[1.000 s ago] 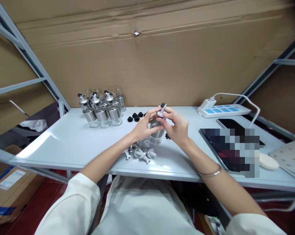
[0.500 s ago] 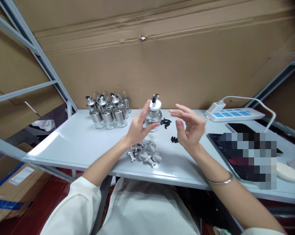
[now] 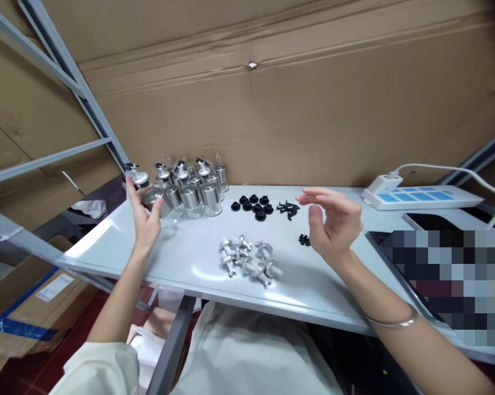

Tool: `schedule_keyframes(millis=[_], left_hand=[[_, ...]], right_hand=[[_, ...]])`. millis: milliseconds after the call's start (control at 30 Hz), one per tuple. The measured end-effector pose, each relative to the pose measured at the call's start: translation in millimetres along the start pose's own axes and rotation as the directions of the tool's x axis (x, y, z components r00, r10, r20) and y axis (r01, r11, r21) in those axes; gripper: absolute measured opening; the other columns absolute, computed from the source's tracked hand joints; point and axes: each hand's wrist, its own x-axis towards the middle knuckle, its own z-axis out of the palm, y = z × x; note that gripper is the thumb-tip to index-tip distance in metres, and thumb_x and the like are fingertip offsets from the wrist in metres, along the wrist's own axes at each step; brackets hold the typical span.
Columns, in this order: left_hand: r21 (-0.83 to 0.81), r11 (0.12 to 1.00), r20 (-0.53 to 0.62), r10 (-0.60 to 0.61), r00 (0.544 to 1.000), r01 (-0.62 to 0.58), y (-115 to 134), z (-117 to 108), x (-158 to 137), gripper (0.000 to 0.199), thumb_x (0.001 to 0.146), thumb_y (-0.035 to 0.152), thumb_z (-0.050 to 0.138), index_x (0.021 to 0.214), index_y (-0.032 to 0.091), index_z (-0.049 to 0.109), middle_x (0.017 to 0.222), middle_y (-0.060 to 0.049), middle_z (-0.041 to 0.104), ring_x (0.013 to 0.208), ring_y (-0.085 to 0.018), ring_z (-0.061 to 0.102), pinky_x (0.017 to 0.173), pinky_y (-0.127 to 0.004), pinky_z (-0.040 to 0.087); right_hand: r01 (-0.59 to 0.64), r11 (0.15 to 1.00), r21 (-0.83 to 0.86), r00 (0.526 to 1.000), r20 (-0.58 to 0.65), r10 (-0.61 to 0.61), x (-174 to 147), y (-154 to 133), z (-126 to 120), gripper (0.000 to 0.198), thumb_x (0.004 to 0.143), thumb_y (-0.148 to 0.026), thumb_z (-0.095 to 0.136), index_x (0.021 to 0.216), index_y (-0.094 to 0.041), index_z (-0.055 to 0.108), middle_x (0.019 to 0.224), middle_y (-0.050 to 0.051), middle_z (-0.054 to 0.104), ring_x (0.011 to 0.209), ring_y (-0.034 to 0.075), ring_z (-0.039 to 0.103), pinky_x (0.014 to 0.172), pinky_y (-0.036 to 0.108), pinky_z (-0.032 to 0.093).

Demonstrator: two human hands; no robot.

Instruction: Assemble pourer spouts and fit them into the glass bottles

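At the left of the table, my left hand (image 3: 145, 219) is wrapped round a glass oil bottle (image 3: 153, 196) with a steel sleeve and a spouted top. The bottle tilts a little and stands beside a group of similar glass bottles (image 3: 192, 197), some fitted with pour spouts. My right hand (image 3: 333, 222) hovers over the right half, fingers apart and nothing in it. Near it lie small black pieces (image 3: 303, 240) and thin black levers (image 3: 289, 209). Silver pour spouts (image 3: 247, 260) are heaped in front, with black stoppers (image 3: 255, 207) behind them.
A white power strip (image 3: 424, 196) with a plugged-in charger and cable lies at the back right. A phone (image 3: 432, 222) and a dark, partly blurred-out device (image 3: 379, 238) are in front of it. Cardboard (image 3: 247, 120) walls the back; a metal frame (image 3: 95, 120) rises at the left.
My left hand has carried the spouted bottle from mid-table to the left, beside the other bottles. The black stoppers are now uncovered. My right hand stays raised and open.
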Motion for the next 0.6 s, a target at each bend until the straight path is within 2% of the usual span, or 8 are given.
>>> schedule_keyframes(millis=[167, 300, 467, 600], left_hand=[[0.08, 0.993, -0.024, -0.087, 0.996, 0.089, -51, -8, 18, 0.086, 0.081, 0.04, 0.06, 0.146, 0.023, 0.006, 0.124, -0.013, 0.05, 0.115, -0.021, 0.052, 0.103, -0.037, 0.039], [0.167, 0.977, 0.036, -0.143, 0.989, 0.135, -80, -2, 37, 0.085, 0.08, 0.03, 0.06, 0.144, 0.016, 0.007, 0.122, -0.014, 0.049, 0.117, -0.021, 0.049, 0.109, -0.041, 0.032], [0.2, 0.971, 0.082, -0.147, 0.986, 0.128, -101, 2, 54, 0.081, 0.08, 0.025, 0.058, 0.14, 0.005, 0.006, 0.122, -0.015, 0.046, 0.117, -0.021, 0.047, 0.109, -0.04, 0.031], [0.192, 0.973, 0.158, -0.16, 0.974, 0.129, -110, 5, 62, 0.081, 0.079, 0.024, 0.058, 0.14, 0.011, 0.005, 0.126, -0.016, 0.045, 0.118, -0.02, 0.047, 0.109, -0.041, 0.032]], right_hand=[[-0.004, 1.0, -0.028, 1.0, 0.019, 0.005, 1, -3, 1, 0.015, 0.088, -0.017, 0.049, 0.1, -0.026, 0.049, 0.093, 0.005, 0.064, 0.075, 0.017, 0.066, 0.059, 0.034, 0.057], [0.016, 0.999, -0.036, 0.998, 0.056, -0.014, 2, -6, 2, 0.019, 0.087, -0.012, 0.048, 0.1, -0.025, 0.05, 0.09, 0.005, 0.065, 0.07, 0.015, 0.066, 0.057, 0.032, 0.055], [-0.006, 0.998, -0.062, 0.997, 0.081, 0.011, 1, -5, 2, 0.017, 0.087, -0.013, 0.047, 0.1, -0.025, 0.049, 0.088, 0.004, 0.065, 0.068, 0.015, 0.067, 0.056, 0.031, 0.054], [0.004, 0.998, -0.066, 0.995, 0.098, 0.003, 0, -5, 2, 0.02, 0.086, -0.012, 0.047, 0.1, -0.025, 0.049, 0.087, 0.004, 0.065, 0.068, 0.015, 0.067, 0.056, 0.031, 0.054]])
